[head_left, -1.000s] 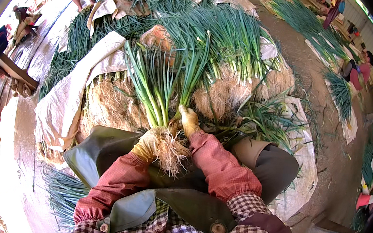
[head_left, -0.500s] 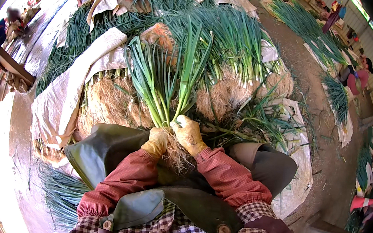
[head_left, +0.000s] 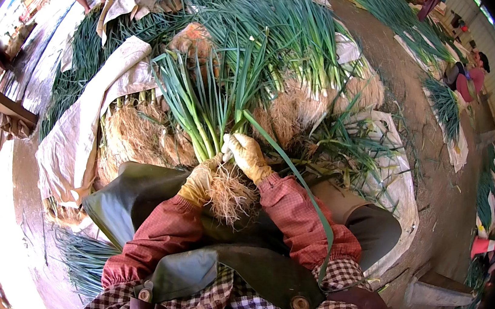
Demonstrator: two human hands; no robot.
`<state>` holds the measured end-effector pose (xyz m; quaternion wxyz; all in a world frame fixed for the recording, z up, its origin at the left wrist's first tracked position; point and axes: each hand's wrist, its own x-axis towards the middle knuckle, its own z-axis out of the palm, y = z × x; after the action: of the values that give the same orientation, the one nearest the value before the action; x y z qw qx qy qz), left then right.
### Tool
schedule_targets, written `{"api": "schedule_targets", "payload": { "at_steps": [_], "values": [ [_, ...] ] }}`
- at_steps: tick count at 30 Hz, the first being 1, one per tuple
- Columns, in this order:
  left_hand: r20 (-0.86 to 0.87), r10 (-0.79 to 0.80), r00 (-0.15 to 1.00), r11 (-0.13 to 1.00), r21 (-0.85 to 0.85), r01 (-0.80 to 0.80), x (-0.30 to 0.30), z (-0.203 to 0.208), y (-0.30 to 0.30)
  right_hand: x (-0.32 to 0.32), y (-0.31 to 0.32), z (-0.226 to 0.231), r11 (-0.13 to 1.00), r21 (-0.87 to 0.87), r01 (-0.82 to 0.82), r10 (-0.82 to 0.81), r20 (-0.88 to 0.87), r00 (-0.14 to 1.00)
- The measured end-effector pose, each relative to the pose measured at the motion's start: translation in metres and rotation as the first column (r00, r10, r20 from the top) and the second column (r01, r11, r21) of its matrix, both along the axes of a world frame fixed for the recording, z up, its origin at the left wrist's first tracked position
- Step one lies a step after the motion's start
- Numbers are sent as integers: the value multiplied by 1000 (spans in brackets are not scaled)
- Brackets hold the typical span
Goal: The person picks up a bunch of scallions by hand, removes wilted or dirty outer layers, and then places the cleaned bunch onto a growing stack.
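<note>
Over my lap I hold a small bunch of green onions (head_left: 203, 126), leaves pointing away and pale tangled roots (head_left: 232, 195) hanging toward me. My gloved left hand (head_left: 200, 181) is wrapped round the stalks just above the roots. On their right side, my gloved right hand (head_left: 247, 154) is closed with thumb and fingers pinched at the lower stalks; what exactly lies between the fingertips is hidden. One long leaf (head_left: 295, 167) bends away from the bunch and droops across my right sleeve.
Big heaps of green onions (head_left: 291, 37) lie ahead, roots toward me, partly under pale sacking (head_left: 90, 118). Loose leaves (head_left: 355, 145) litter the sheet at right. More onions (head_left: 83, 258) lie at lower left. People (head_left: 475, 76) are at far right and upper left; a wooden stool (head_left: 436, 289) stands at right.
A long leaf that stood upright with the bunch now hangs down over my right forearm. My left hand has shifted slightly left and the roots are spread more in view.
</note>
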<state>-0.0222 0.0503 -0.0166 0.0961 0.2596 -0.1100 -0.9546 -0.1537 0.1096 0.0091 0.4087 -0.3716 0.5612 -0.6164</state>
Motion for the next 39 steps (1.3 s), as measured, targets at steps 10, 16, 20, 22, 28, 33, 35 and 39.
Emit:
{"api": "schedule_targets", "payload": {
  "at_steps": [10, 16, 20, 22, 28, 33, 35, 39],
  "values": [
    [145, 151, 978, 979, 111, -168, 15, -2, -15, -44, 39, 41, 902, -4, 432, -294, 729, 619],
    [66, 45, 997, 998, 32, -47, 4, 3, -4, -119, 91, -1, 746, 365, 557, -662, 316, 679],
    [125, 53, 991, 994, -101, -40, 4, -16, 5, -33, 10, -42, 880, 466, -91, -191, 524, 830],
    [158, 81, 984, 994, -80, -69, -6, -4, 14, -34, -13, -67, 903, 419, 98, -281, 401, 872],
    [396, 145, 907, 968, -247, -46, 3, -32, 3, -20, -16, -26, 843, 503, 189, 344, -776, 528],
    [415, 167, 894, 948, -316, -30, 11, -57, -12, 24, -10, 10, 992, 125, 26, 61, -640, 766],
    [439, 93, 894, 953, -299, 47, 10, -62, -22, 4, -12, 4, 950, -196, 245, -269, -108, 957],
    [237, 82, 968, 996, -64, -69, 6, -47, -14, -84, 19, 66, 687, -142, 713, -677, 232, 698]
  ]
}}
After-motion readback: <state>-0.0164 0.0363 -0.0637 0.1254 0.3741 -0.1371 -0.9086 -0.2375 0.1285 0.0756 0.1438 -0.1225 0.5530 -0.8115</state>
